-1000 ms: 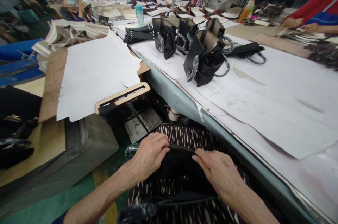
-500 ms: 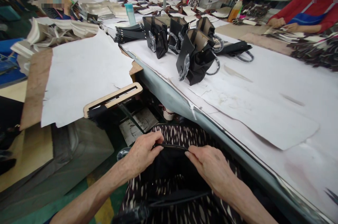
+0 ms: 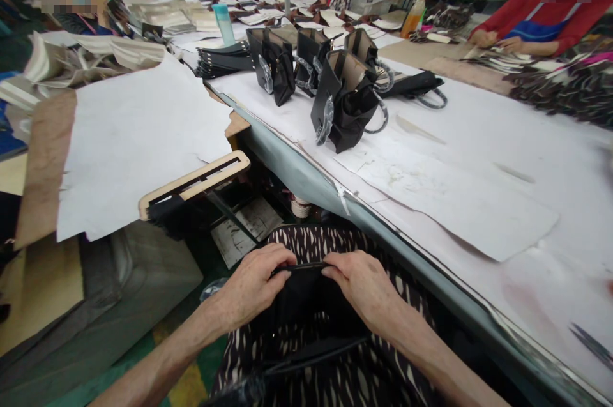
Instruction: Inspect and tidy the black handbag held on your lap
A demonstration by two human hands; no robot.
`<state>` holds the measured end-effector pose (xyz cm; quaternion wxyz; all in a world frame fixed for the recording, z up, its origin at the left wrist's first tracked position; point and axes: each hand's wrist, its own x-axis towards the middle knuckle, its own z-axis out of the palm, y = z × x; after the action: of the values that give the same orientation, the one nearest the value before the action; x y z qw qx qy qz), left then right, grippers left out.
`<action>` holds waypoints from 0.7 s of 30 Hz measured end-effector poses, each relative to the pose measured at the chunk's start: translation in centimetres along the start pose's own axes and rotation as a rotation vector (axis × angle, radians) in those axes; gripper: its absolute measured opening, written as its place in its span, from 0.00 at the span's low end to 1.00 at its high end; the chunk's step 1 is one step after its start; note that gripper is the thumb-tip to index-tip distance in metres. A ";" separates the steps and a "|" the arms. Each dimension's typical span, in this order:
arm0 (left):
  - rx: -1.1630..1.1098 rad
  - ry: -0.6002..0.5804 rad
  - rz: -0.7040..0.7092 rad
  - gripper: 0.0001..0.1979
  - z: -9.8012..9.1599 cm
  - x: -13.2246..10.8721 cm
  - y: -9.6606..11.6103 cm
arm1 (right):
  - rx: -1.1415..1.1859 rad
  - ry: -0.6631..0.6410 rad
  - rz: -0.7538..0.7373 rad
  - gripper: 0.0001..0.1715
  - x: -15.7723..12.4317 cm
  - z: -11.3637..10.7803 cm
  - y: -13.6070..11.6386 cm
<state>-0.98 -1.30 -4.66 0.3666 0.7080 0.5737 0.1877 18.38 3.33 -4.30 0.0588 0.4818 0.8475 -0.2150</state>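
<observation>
A black bag [image 3: 306, 305] lies on my lap over patterned cloth, its upper edge stretched between my two hands. My left hand [image 3: 258, 278] pinches that edge at the left between thumb and fingers. On the other side my right hand [image 3: 357, 279] pinches the same edge, a short gap from the left one. A dark handle curves across the lower part of the lap. Several upright black bags with plastic-wrapped handles, the nearest one [image 3: 342, 103] among them, stand on the white table [image 3: 469, 138] ahead.
Left of my lap are a slotted wooden frame [image 3: 196, 184] and a white sheet [image 3: 143, 132] on a board. Dark scissors [image 3: 591, 343] lie at the right table edge. A person in red [image 3: 569, 17] works at the far right. Bottles stand farther back.
My right hand has moved left, closer to my left hand along the bag's edge. The view has turned slightly right, and more of the scissors shows.
</observation>
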 end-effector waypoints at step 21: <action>0.348 -0.179 0.146 0.12 0.3 2.1 0.8 | -0.105 0.042 -0.223 0.10 -0.3 -0.3 -0.4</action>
<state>0.38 0.54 -4.59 0.2737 0.8144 0.5095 0.0481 18.25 3.03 -3.84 0.0417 0.3853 0.9069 -0.1654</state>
